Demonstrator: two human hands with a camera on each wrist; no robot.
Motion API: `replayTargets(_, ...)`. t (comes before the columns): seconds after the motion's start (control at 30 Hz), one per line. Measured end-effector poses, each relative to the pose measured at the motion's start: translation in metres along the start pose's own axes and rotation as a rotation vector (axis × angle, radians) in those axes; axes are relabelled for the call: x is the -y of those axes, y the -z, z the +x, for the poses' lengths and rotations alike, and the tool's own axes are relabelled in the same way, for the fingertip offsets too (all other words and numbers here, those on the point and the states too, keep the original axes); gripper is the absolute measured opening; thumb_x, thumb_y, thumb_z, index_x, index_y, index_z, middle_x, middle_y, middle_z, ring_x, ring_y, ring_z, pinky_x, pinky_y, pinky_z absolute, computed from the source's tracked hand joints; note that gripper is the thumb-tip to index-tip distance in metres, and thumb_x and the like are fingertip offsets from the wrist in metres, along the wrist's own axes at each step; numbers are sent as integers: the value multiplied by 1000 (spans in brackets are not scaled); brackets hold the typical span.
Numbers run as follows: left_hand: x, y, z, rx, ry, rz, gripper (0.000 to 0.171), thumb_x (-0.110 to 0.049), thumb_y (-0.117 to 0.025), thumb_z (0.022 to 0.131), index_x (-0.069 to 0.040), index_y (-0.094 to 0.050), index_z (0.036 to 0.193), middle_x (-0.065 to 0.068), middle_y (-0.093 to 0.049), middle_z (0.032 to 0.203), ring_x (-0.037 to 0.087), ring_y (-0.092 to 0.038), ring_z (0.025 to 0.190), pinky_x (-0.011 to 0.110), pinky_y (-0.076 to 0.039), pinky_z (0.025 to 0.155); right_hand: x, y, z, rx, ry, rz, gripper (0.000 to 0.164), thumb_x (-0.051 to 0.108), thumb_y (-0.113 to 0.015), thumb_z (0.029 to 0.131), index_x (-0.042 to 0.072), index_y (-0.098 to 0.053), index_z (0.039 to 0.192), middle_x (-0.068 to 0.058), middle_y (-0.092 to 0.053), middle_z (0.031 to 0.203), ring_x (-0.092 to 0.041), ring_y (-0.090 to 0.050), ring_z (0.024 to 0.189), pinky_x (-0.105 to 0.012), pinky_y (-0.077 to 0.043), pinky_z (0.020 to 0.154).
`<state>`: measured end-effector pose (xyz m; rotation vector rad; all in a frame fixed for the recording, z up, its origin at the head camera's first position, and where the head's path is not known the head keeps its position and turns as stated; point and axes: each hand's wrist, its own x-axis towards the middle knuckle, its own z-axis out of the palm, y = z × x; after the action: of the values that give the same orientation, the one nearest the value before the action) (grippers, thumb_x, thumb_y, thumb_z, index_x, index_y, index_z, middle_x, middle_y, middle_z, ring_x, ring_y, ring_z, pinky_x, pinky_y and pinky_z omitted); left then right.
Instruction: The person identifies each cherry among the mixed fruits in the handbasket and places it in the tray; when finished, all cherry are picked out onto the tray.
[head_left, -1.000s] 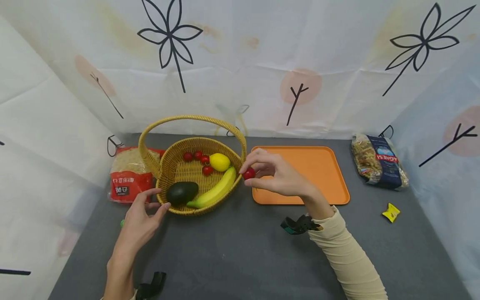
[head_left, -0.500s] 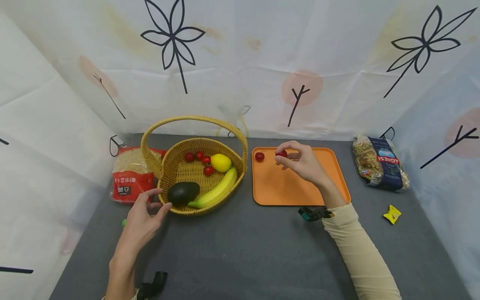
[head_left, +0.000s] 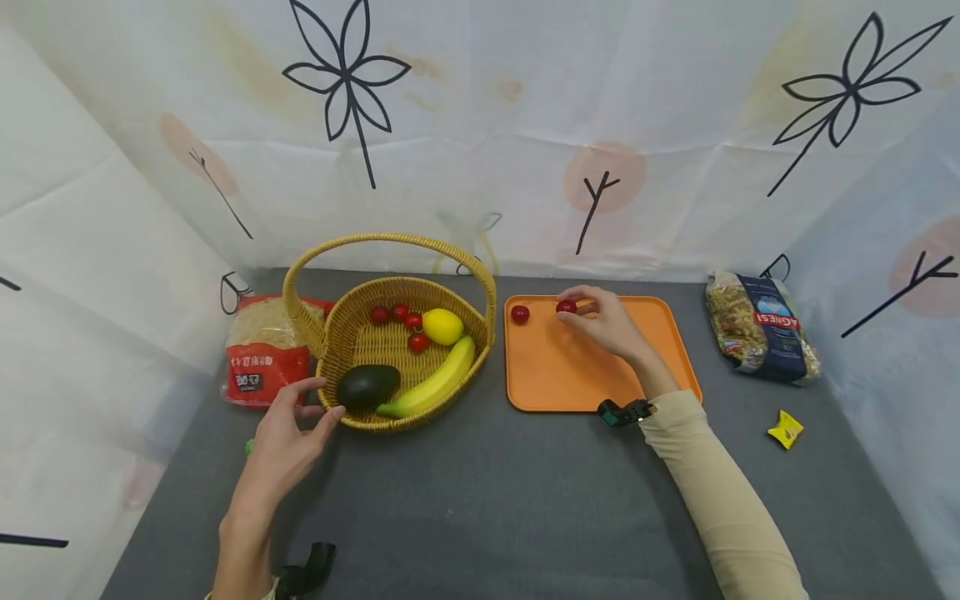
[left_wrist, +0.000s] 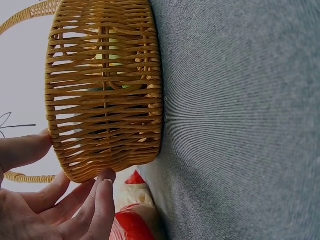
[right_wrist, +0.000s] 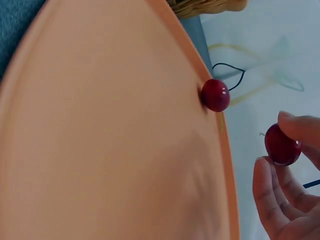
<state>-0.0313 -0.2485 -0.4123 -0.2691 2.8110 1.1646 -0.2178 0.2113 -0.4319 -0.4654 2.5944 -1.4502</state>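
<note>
My left hand (head_left: 288, 446) holds the rim of a yellow wicker basket (left_wrist: 105, 100) at its near left side, thumb and fingertips against the weave. Inside the basket lie a banana (head_left: 431, 383), an avocado (head_left: 367, 387), a lemon (head_left: 442, 327) and several small red tomatoes (head_left: 417, 342). Between thumb and fingers my right hand (head_left: 609, 323) pinches a dark red cherry (right_wrist: 283, 145), over the orange tray (head_left: 592, 383). A second cherry (head_left: 520, 314) rests on the tray near its back left corner.
Left of the basket lies a red-and-clear food bag (head_left: 258, 358), partly behind it. A pasta bag (head_left: 761, 327) lies right of the tray, with a small yellow wrapped candy (head_left: 785, 429) nearer. A printed cloth (head_left: 480, 150) hangs behind the table.
My right hand has moved right with its cherry, from beside the basket rim to over the tray, uncovering the other cherry there. Lately it has barely shifted. My left hand stays at the basket.
</note>
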Motion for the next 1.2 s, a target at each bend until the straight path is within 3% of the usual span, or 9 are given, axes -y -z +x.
replayTargets(0.1, 0, 0, 0, -3, -3, -1, 62, -29, -72, 105, -5, -45, 155, 26, -51, 151, 47, -65, 129, 56, -65, 96, -6, -2, 6, -11, -23, -28, 35, 10, -72, 104, -3, -67, 136, -24, -65, 147, -48, -72, 126, -44, -65, 98)
replayTargets(0.2, 0, 0, -1, -7, -7, -4, 62, -29, -72, 105, -4, -45, 155, 26, -51, 152, 47, -66, 129, 57, -65, 96, -10, -5, 11, 0, -46, -38, 35, 6, -71, 104, -4, -67, 137, -26, -62, 150, -48, -71, 130, -42, -65, 99)
replayTargets(0.27, 0, 0, -1, -7, -11, -5, 62, -28, -72, 105, -4, -45, 155, 26, -51, 152, 47, -66, 129, 57, -65, 96, -12, -7, 14, 9, -56, -47, 35, 5, -70, 104, -4, -67, 138, -28, -62, 150, -48, -69, 132, -49, -64, 102)
replayTargets(0.53, -1, -1, 0, -6, 0, -7, 62, -29, -72, 105, -5, -45, 156, 26, -49, 156, 48, -64, 133, 59, -63, 101, -23, -15, 23, -21, -65, -132, 34, 13, -76, 102, 0, -69, 133, -27, -71, 134, -45, -71, 124, -56, -61, 102)
replayTargets(0.93, -2, -1, -1, -9, 7, -9, 61, -29, -72, 105, -5, -45, 155, 26, -50, 154, 47, -65, 132, 57, -64, 98, -23, -17, 25, 32, -77, -89, 42, 11, -74, 103, -3, -61, 140, -30, -65, 140, -49, -65, 128, -59, -56, 108)
replayTargets(1.2, -1, -1, 0, 2, 9, -6, 62, -29, -72, 105, -6, -45, 156, 26, -49, 155, 48, -63, 134, 58, -64, 100, -12, -12, 19, 40, -77, -82, 47, 13, -74, 104, -3, -58, 145, -32, -61, 146, -52, -61, 136, -64, -52, 115)
